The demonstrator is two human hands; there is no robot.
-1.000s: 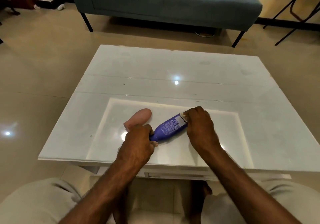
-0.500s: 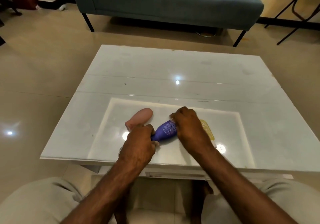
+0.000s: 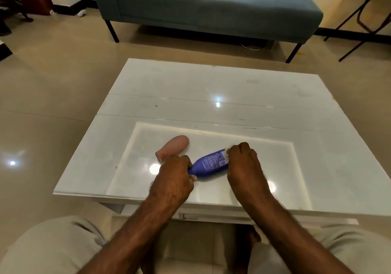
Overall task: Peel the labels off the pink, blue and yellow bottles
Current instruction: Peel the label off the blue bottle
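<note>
The blue bottle [image 3: 208, 165] lies on its side near the front of the white glass table [image 3: 211, 91], its printed label [image 3: 213, 160] facing up. My left hand [image 3: 173, 174] grips its narrow cap end. My right hand [image 3: 243, 163] is closed at the bottle's far end, with fingertips pinching the label's right edge. The pink bottle [image 3: 173, 148] lies on its side just behind my left hand, with no label showing. The yellow bottle is hidden behind my right hand.
A grey-blue sofa [image 3: 203, 5] stands beyond the table on the tiled floor. Black chair legs [image 3: 364, 9] are at the far right. My knees sit under the table's near edge.
My right hand slid left over the bottle, covering the label, then moved back to the bottle's far end. The yellow bottle showed briefly and is covered again. The left hand stayed put.
</note>
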